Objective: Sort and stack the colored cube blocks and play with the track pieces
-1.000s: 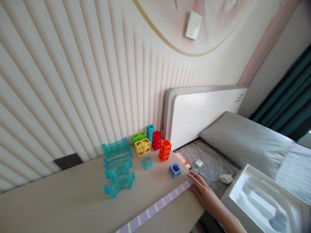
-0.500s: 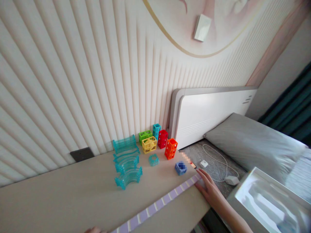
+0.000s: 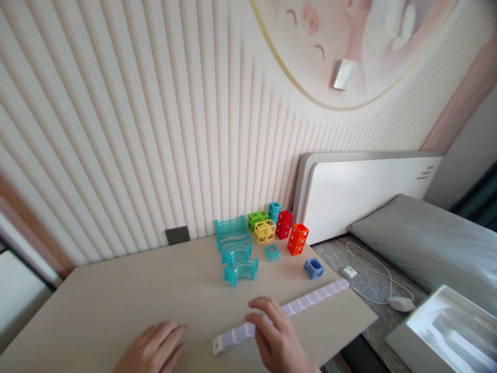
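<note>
A long purple and white track strip (image 3: 306,300) lies slantwise near the front of the beige table (image 3: 128,290). My right hand (image 3: 274,336) rests over the strip's left part, fingers curled down onto it. My left hand (image 3: 153,352) lies flat on the table to the left of the strip's end, fingers stretched out, holding nothing. Behind the strip sit several clear teal curved track pieces (image 3: 237,254), a small teal ring piece (image 3: 272,253) and a blue cube (image 3: 313,268). Yellow (image 3: 264,231), green (image 3: 258,218), teal (image 3: 274,210), red (image 3: 284,224) and orange (image 3: 297,239) open-frame blocks stand by the wall.
A ribbed wall rises behind the table with a dark socket plate (image 3: 177,235). To the right are a white headboard (image 3: 361,191), a grey pillow (image 3: 427,243), a white charger with cable (image 3: 396,302) on the bed, and a white moulded tray (image 3: 446,331).
The view has swung left. My right hand has moved from the strip's right end to its left part. My left hand has come into view, flat on the table.
</note>
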`<state>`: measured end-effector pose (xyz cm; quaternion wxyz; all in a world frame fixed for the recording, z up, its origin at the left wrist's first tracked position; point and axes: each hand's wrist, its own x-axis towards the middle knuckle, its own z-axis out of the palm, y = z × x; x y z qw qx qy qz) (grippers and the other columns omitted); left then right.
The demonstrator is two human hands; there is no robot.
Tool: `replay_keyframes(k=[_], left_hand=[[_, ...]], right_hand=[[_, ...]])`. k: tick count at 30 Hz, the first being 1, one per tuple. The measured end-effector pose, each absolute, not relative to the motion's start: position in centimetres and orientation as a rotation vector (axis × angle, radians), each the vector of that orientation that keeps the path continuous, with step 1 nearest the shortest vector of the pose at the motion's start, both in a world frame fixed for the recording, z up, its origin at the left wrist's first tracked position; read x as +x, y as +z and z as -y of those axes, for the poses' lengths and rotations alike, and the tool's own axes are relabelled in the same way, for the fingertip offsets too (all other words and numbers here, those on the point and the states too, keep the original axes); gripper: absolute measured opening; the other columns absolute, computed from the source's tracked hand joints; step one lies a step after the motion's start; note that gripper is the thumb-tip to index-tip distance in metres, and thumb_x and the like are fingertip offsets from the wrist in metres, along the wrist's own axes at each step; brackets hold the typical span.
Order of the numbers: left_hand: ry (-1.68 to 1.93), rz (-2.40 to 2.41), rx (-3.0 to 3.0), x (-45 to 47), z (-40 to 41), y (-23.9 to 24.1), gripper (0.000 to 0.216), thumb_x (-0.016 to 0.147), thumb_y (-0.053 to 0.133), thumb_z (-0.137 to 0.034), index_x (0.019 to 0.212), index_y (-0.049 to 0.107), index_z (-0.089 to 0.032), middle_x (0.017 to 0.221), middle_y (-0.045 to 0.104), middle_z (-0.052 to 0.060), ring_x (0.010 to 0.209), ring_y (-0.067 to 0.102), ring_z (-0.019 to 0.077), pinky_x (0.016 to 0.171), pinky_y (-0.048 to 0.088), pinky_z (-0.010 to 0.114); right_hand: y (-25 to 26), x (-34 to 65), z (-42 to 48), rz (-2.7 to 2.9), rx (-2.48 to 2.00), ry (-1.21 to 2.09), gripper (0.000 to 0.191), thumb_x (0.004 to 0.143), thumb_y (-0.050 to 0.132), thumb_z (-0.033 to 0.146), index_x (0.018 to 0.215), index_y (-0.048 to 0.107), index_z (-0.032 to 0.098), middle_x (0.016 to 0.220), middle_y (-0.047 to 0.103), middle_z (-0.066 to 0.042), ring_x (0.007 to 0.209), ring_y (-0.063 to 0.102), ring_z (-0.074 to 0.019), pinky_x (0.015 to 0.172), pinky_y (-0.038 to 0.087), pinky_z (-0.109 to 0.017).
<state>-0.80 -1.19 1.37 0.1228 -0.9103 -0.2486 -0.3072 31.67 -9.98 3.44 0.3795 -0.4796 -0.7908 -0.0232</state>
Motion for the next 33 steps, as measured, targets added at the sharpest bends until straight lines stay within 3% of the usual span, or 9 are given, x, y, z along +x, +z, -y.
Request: replay_keyframes(k=[4,8,12,16,21,27,33], left_hand=[[-0.951,1.017,-2.69,-2.0,1.8,3.5,0.022,0.099,0.046,-0.027,0.103,0.068,-0.025,0.091,0.073,0.003,0.081,0.07,0.0162,0.076,0.055,0.024],[-1.036,1.317,-2.644,-3.2,0.5,3.8,0.022,0.095,0.044,-0.02,0.088,0.065,-0.023,0.081,0.068,0.003,0.073,0.067,0.0173,0.07,0.054,0.026],[-1.146,1.608,-2.566,-4.3,-2.2,2.9,0.025,0.093,0.04,-0.014,0.095,0.063,-0.022,0.091,0.072,0.005,0.082,0.07,0.0187,0.076,0.053,0.028],[-1.237,1.774,-2.559,-4.6,-3.7,0.5,0.024,0.092,0.043,-0.014,0.102,0.064,-0.022,0.1,0.074,0.007,0.089,0.07,0.0194,0.081,0.052,0.028],[-1.328,1.869,-2.739,-4.7,-3.5,-2.1,0.025,0.094,0.043,-0.017,0.101,0.066,-0.02,0.084,0.075,0.005,0.076,0.07,0.0176,0.071,0.049,0.025],[-1.183,1.868,-2.853,-5.1,-3.5,-2.2,0.025,0.092,0.046,-0.02,0.098,0.07,-0.018,0.083,0.075,0.007,0.073,0.068,0.0184,0.069,0.047,0.026],[-1.128,1.884,-2.853,-5.2,-3.5,-2.3,0.025,0.091,0.047,-0.019,0.097,0.071,-0.017,0.089,0.076,0.009,0.081,0.069,0.0202,0.074,0.047,0.027]], right_hand=[[5.1,21.5,6.6,2.156,-1.115,0.09,0.039,0.084,0.054,0.007,0.116,0.06,0.027,0.124,0.062,-0.007,0.115,0.059,-0.0217,0.098,0.05,-0.036],[5.4,14.6,2.1,2.146,-1.078,0.185,0.023,0.088,0.052,0.01,0.103,0.063,0.023,0.119,0.064,-0.006,0.109,0.06,-0.019,0.097,0.049,-0.031],[4.1,10.6,-1.6,2.026,-1.139,0.19,0.024,0.09,0.048,0.007,0.102,0.063,0.022,0.109,0.067,-0.006,0.104,0.062,-0.0189,0.095,0.049,-0.03],[2.0,9.4,-2.0,2.012,-1.22,0.178,0.03,0.089,0.048,0.006,0.108,0.065,0.023,0.112,0.068,-0.006,0.104,0.062,-0.021,0.095,0.049,-0.032],[0.1,10.1,-0.9,2.03,-1.29,0.205,0.032,0.087,0.05,0.006,0.108,0.066,0.024,0.106,0.069,-0.006,0.101,0.063,-0.0226,0.092,0.05,-0.034],[-0.1,10.6,-1.0,1.948,-1.207,0.397,0.029,0.087,0.049,0.006,0.1,0.068,0.023,0.103,0.069,-0.006,0.102,0.065,-0.0192,0.093,0.049,-0.027],[-0.8,11.0,-1.2,1.93,-1.176,0.53,0.031,0.085,0.049,0.003,0.103,0.068,0.019,0.105,0.07,-0.008,0.1,0.067,-0.0191,0.093,0.049,-0.029]])
